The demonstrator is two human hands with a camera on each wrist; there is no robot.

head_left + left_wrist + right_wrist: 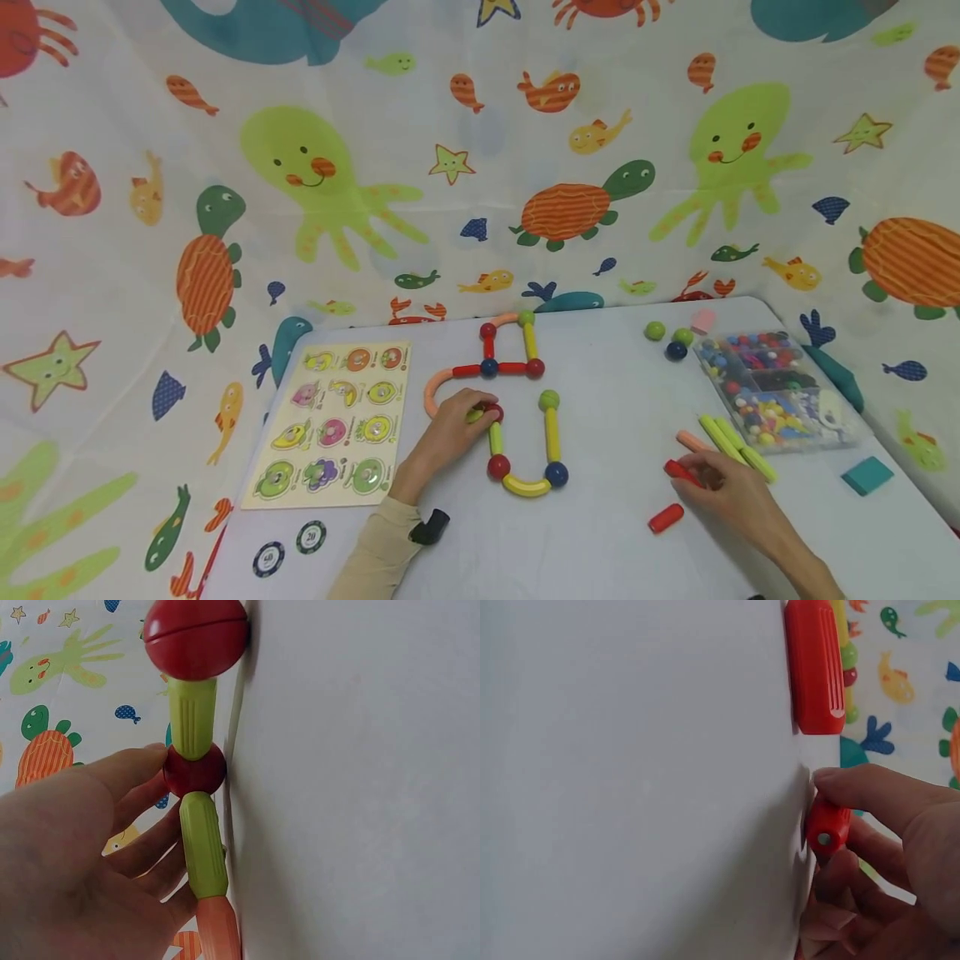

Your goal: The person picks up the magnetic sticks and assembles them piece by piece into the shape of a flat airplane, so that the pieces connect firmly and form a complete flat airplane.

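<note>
My left hand (453,427) pinches a red ball (193,776) in a chain of magnetic sticks and balls lying on the white table. A short green stick (496,438) runs from it to a second red ball (498,467); then come a curved yellow stick (527,487), a blue ball (557,475), a long yellow stick (552,435) and a green ball (550,401). In the left wrist view, another green stick (202,844) and a salmon curved stick (218,930) join the pinched ball's other side. My right hand (731,492) holds a red magnetic stick (829,823) close over the table.
Another red stick (666,518) lies near my right hand, with green sticks (723,435) and a salmon stick (692,441) beyond. A clear bead box (817,437), loose balls (655,331) and a teal block (867,476) are right; a fruit puzzle board (300,497) and two chips (311,537) left.
</note>
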